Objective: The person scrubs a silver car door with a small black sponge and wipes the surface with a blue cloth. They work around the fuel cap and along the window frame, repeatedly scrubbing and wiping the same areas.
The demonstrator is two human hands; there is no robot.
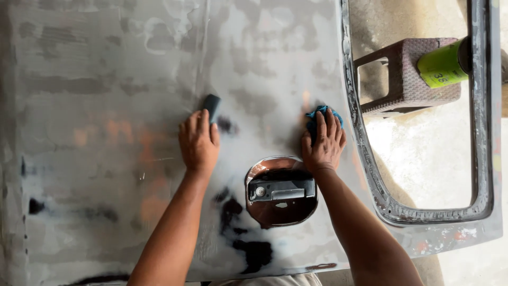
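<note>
Dark sanding block [212, 106] apparently points up-frame.
</note>
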